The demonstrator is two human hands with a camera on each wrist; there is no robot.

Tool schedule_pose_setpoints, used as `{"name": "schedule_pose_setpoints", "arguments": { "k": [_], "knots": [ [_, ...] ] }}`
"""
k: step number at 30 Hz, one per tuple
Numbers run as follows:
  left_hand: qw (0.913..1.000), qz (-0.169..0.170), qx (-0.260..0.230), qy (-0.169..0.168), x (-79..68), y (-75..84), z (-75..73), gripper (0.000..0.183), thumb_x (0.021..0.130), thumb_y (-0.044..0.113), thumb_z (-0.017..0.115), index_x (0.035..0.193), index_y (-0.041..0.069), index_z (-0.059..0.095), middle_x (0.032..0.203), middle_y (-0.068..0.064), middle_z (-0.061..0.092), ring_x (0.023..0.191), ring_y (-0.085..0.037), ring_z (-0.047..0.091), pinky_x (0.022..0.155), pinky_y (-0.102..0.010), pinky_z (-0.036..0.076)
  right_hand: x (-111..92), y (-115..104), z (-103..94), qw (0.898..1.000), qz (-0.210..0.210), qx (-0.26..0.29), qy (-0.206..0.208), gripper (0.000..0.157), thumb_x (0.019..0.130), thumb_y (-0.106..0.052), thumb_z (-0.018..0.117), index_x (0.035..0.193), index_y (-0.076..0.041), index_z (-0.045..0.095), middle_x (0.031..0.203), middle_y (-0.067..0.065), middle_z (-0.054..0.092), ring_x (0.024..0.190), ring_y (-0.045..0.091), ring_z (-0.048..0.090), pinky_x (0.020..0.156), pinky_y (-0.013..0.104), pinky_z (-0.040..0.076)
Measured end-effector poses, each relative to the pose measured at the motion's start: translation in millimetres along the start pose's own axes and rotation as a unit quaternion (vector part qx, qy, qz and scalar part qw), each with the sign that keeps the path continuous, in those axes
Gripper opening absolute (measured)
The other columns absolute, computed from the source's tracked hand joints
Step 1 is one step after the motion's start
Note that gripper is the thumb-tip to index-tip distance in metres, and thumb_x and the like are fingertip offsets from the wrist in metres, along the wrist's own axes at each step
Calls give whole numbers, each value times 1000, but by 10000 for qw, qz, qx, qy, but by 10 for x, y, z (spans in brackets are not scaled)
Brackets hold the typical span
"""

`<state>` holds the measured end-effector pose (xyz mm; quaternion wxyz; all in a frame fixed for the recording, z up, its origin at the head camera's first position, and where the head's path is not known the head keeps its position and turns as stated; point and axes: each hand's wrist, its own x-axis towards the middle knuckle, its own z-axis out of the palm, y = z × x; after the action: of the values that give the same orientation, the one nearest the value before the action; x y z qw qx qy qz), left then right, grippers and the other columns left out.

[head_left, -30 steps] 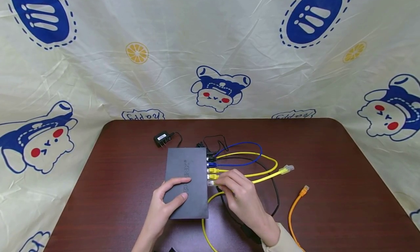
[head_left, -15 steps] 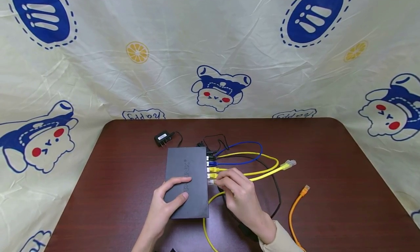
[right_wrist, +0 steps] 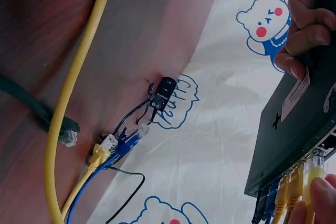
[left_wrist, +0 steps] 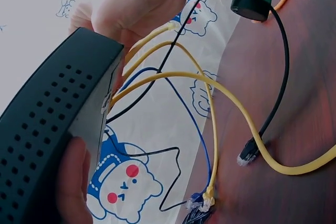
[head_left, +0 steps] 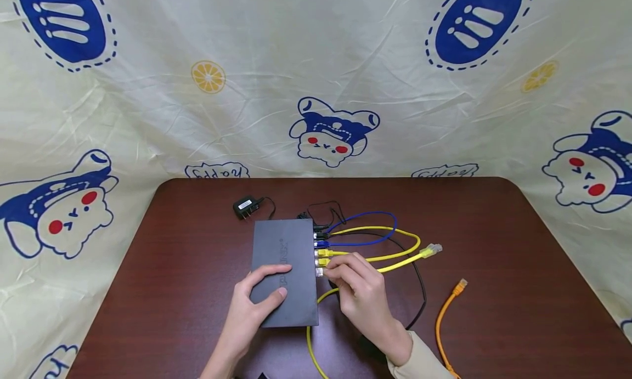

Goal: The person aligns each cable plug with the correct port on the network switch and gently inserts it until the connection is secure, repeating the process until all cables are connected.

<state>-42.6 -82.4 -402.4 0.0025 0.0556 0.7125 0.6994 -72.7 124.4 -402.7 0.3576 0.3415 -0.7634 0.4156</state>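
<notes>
A flat dark network switch (head_left: 298, 239) is held above the table. My left hand (head_left: 247, 305) grips its left side, with thumb and index finger on top and other fingers curled beneath in the right wrist view. My right hand (head_left: 362, 286) pinches a clear plug with a yellow boot (right_wrist: 315, 170) at a port on the right edge. How deep that plug sits, I cannot tell. Beside it, yellow plugs (head_left: 323, 253), a blue plug (head_left: 322, 244) and a black one are in the row of ports. A loose yellow cable end (head_left: 430, 251) points right, past my right hand.
An orange cable (head_left: 444, 313) lies at the right of the brown table (head_left: 197, 247). Toward the back is a black power adapter (head_left: 245, 207). Blue (head_left: 390, 225) and black cables (head_left: 422, 291) loop right of the switch. A patterned cloth (head_left: 247, 116) hangs behind.
The switch and both hands have shifted slightly right and away from me in the head view. My right hand keeps its pinch on the yellow-booted plug at the port.
</notes>
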Motion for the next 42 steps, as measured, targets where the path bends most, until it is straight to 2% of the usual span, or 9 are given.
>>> {"name": "schedule_pose_setpoints", "arguments": {
  "k": [10, 22, 29, 35, 42],
  "knots": [
    [9999, 52, -113, 91, 18, 19, -14, 30, 81, 1, 71, 110, 10, 71, 112, -2, 66, 105, -21, 53, 86, -27, 43, 41, 6, -50, 9995, 66, 119, -293, 25, 70, 19, 70, 81, -3, 69, 86, 5, 63, 77, 19, 58, 64, 21, 45],
    [9986, -46, -483, 193, 35, -12, 9, 29, 81, 0, 70, 110, 6, 70, 114, -7, 64, 102, -22, 55, 81, -28, 47, 22, 20, -132, 9975, 273, 157, -634, 28, 71, 16, 71, 91, -4, 70, 93, 5, 64, 86, 21, 61, 76, 23, 48],
    [9979, -38, -571, 293, 48, -46, -8, 30, 81, -3, 69, 110, 2, 69, 114, -8, 65, 105, -21, 54, 84, -26, 45, -4, 50, -310, 9949, 688, 257, -688, 40, 70, 18, 71, 103, -4, 69, 98, 6, 64, 89, 22, 60, 68, 20, 46],
    [9981, -63, -529, 304, 47, -54, -16, 30, 81, -2, 68, 110, 2, 69, 115, -8, 64, 106, -21, 54, 85, -26, 44, -25, 91, -482, 9916, 1060, -14, -738, 42, 71, 16, 72, 108, -3, 68, 101, 6, 64, 89, 21, 59, 75, 19, 45],
    [9982, -105, -529, 268, 43, -64, -4, 29, 81, -2, 68, 110, 3, 69, 116, -8, 64, 105, -22, 54, 84, -27, 44, -57, 126, -612, 9913, 1172, -35, -596, 46, 70, 19, 72, 110, -3, 67, 101, 6, 64, 83, 19, 59, 76, 17, 45]
  ]
}}
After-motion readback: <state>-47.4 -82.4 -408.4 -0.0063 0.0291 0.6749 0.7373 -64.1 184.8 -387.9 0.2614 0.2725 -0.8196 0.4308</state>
